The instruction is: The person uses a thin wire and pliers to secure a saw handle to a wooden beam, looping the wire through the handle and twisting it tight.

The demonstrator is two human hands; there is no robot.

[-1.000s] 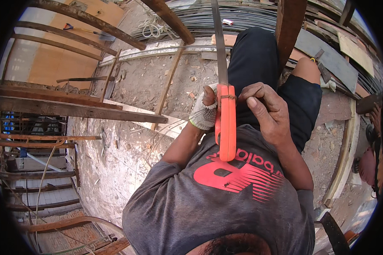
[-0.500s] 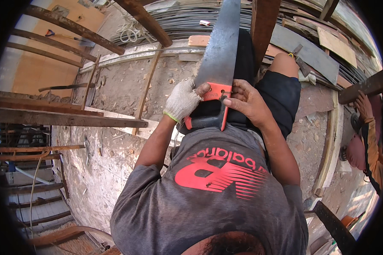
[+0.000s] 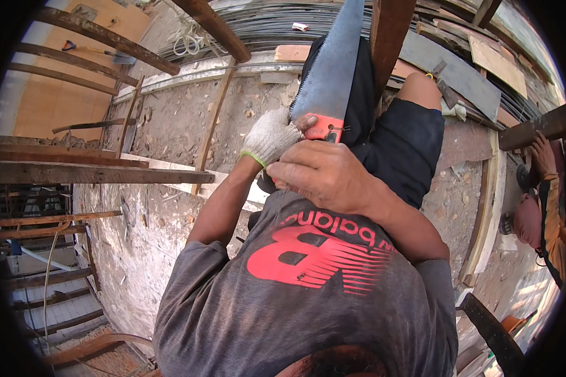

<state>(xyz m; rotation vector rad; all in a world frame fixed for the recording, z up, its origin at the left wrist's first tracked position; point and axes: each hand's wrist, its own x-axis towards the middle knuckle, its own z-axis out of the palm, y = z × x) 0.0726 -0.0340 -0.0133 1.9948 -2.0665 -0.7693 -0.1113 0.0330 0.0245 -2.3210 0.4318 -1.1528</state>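
Saw is now turned more flat to the camera than one second ago, when only its thin edge and long orange grip showed; its grey blade points up and away, with the teeth on the left side. Both hands have moved closer to the body. The left hand, in a white glove, is closed on the orange handle from the left. The right hand, bare, is wrapped below it and covers the lower grip. Behind the blade stands a brown wooden post, and the dusty concrete floor lies beneath.
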